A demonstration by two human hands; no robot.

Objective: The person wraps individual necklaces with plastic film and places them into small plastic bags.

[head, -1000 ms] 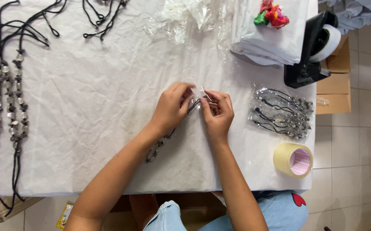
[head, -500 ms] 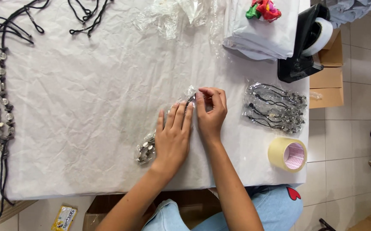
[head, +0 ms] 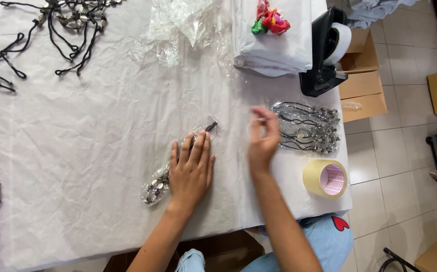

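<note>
My left hand (head: 192, 171) lies flat, fingers together, on a clear plastic bag holding a beaded necklace with a black cord (head: 154, 187), pressing it to the white covered table (head: 77, 131). The bag's top end (head: 209, 126) sticks out past my fingertips. My right hand (head: 263, 138) is lifted just right of the bag, blurred, with thumb and fingers pinched on a thin white strip (head: 255, 119).
A pile of bagged necklaces (head: 309, 128) lies to the right, with a beige tape roll (head: 325, 178) near the table corner. Further back are a black tape dispenser (head: 326, 55), a white folded stack (head: 274, 48) and empty clear bags (head: 188, 25). Loose necklaces (head: 72, 22) lie at the far left.
My right hand has left the bag's top end and risen to the right, pinching a thin strip. My left hand stays flat on the bag.
</note>
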